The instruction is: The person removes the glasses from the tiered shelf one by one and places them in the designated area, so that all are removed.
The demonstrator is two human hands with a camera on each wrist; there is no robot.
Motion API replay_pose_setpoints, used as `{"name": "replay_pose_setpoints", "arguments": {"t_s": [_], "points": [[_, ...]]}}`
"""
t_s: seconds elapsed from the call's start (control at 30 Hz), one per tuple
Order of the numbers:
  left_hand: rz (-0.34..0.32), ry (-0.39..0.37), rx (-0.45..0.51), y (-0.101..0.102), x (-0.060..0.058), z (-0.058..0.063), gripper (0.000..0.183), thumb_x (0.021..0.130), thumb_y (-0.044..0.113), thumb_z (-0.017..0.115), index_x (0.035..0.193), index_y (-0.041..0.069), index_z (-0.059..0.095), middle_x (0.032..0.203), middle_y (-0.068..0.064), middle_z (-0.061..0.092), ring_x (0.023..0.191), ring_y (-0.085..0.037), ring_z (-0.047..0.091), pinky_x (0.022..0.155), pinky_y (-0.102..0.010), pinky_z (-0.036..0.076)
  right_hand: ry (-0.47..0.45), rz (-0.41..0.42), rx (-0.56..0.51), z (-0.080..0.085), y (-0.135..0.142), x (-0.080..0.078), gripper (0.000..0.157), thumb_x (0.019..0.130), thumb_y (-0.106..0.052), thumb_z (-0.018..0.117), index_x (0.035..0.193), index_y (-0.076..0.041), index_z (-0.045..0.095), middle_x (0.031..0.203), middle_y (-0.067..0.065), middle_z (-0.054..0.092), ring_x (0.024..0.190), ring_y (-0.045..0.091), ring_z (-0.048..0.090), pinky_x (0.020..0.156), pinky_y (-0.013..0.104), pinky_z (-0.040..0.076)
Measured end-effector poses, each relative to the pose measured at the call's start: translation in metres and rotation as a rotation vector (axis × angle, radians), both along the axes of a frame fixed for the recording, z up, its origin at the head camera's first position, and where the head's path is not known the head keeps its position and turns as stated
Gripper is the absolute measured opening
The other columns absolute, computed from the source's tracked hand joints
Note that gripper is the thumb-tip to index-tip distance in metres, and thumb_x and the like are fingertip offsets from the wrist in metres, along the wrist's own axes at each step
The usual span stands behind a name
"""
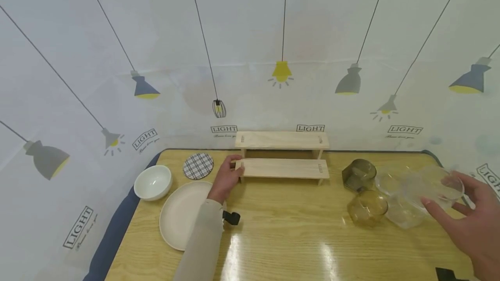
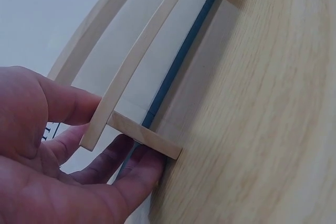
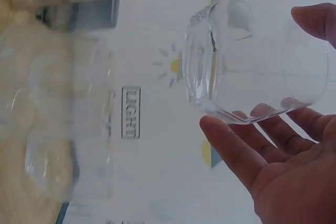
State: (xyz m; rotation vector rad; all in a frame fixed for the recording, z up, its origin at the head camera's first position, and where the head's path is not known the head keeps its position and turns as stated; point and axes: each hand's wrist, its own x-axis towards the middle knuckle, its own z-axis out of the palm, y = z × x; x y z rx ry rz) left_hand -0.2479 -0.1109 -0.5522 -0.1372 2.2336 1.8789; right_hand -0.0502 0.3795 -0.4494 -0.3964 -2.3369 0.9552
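Observation:
At the left end of a two-tier wooden shelf (image 1: 281, 168), my left hand (image 1: 228, 178) grips the front step. The left wrist view shows the thumb against the step's board (image 2: 118, 87) and fingers around its short leg (image 2: 149, 136). My right hand (image 1: 478, 220) holds a clear drinking glass (image 1: 449, 187) above the table at the right. In the right wrist view that glass (image 3: 247, 66) has an angular body, with the thumb on one side and fingers along the other. Nearby stand a grey glass (image 1: 358, 175), an amber glass (image 1: 367, 208) and other clear glasses (image 1: 404, 212).
On the table's left are a white bowl (image 1: 153, 183), a checked round coaster (image 1: 198, 166) and a cream plate (image 1: 181, 216), partly covered by the left sleeve (image 1: 201, 242). A lamp-printed sheet (image 1: 250, 42) rises behind the wooden table (image 1: 285, 229).

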Motion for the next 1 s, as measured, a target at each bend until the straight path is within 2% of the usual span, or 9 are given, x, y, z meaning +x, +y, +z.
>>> {"name": "replay_pose_setpoints", "arguments": {"t_s": [0.13,0.27,0.37,0.47,0.53,0.6,0.73,0.9,1.0], "points": [[0.000,-0.003,-0.004,-0.001,0.001,-0.001,0.040,0.107,0.019,0.062,0.146,0.022,0.055,0.142,-0.019,0.053,0.110,-0.028,0.060,0.081,-0.039,0.052,-0.017,-0.072,-0.081,-0.014,0.017,0.005,0.079,0.096,0.000,0.073,0.162,-0.027,0.040,0.125,-0.043,0.038,0.150,-0.004,0.038,0.103,0.004,0.034],[0.001,-0.014,-0.007,0.000,0.002,0.000,0.039,0.107,0.021,0.062,0.145,0.024,0.055,0.143,-0.018,0.053,0.110,-0.027,0.061,0.081,-0.039,0.052,-0.011,-0.121,-0.125,-0.027,0.041,0.007,0.076,0.095,0.000,0.073,0.160,-0.026,0.044,0.125,-0.042,0.040,0.140,-0.009,0.042,0.097,0.002,0.038],[-0.001,-0.025,-0.017,0.000,0.001,0.000,0.039,0.107,0.022,0.063,0.145,0.027,0.055,0.144,-0.017,0.053,0.112,-0.028,0.061,0.083,-0.038,0.053,-0.093,-0.184,-0.175,-0.032,0.055,0.009,0.074,0.097,-0.008,0.072,0.161,-0.029,0.040,0.125,-0.044,0.038,0.140,-0.009,0.037,0.112,0.013,0.039],[-0.003,-0.029,-0.019,0.000,0.000,-0.001,0.038,0.107,0.023,0.062,0.144,0.028,0.055,0.145,-0.017,0.052,0.114,-0.029,0.060,0.085,-0.038,0.052,-0.205,-0.239,-0.218,-0.036,0.060,0.011,0.073,0.102,-0.018,0.067,0.163,-0.036,0.032,0.128,-0.044,0.038,0.140,-0.012,0.035,0.122,0.019,0.030],[-0.002,-0.031,-0.017,0.000,0.000,-0.002,0.038,0.107,0.023,0.062,0.144,0.028,0.055,0.146,-0.017,0.052,0.115,-0.029,0.060,0.085,-0.038,0.052,-0.228,-0.255,-0.227,-0.040,0.065,0.012,0.073,0.101,-0.019,0.068,0.163,-0.035,0.032,0.129,-0.043,0.040,0.136,-0.015,0.036,0.116,0.010,0.031],[-0.003,-0.032,-0.013,0.000,0.000,-0.002,0.037,0.108,0.024,0.062,0.144,0.028,0.055,0.146,-0.016,0.052,0.116,-0.029,0.060,0.086,-0.038,0.052,-0.201,-0.260,-0.247,-0.046,0.069,0.013,0.072,0.099,-0.015,0.070,0.159,-0.036,0.036,0.124,-0.041,0.045,0.123,-0.019,0.041,0.099,0.000,0.036],[-0.005,-0.034,-0.011,-0.001,0.001,-0.002,0.038,0.108,0.025,0.061,0.145,0.028,0.054,0.147,-0.017,0.051,0.116,-0.029,0.060,0.087,-0.039,0.052,-0.146,-0.269,-0.287,-0.060,0.078,0.013,0.070,0.096,-0.011,0.074,0.151,-0.038,0.042,0.107,-0.043,0.042,0.107,-0.022,0.039,0.080,-0.005,0.033],[-0.010,-0.031,-0.017,-0.001,0.002,-0.001,0.038,0.108,0.025,0.061,0.146,0.027,0.054,0.146,-0.017,0.052,0.116,-0.029,0.060,0.086,-0.038,0.052,-0.089,-0.295,-0.347,-0.079,0.082,0.012,0.066,0.089,-0.005,0.080,0.131,-0.047,0.050,0.102,-0.039,0.049,0.100,-0.021,0.044,0.074,-0.005,0.038],[-0.012,-0.028,-0.020,-0.001,0.002,0.000,0.038,0.108,0.025,0.061,0.145,0.028,0.054,0.147,-0.017,0.052,0.117,-0.029,0.060,0.086,-0.038,0.052,-0.111,-0.269,-0.379,-0.089,0.087,0.009,0.063,0.089,-0.005,0.081,0.124,-0.047,0.052,0.106,-0.036,0.049,0.109,-0.018,0.047,0.084,-0.002,0.041]]}}
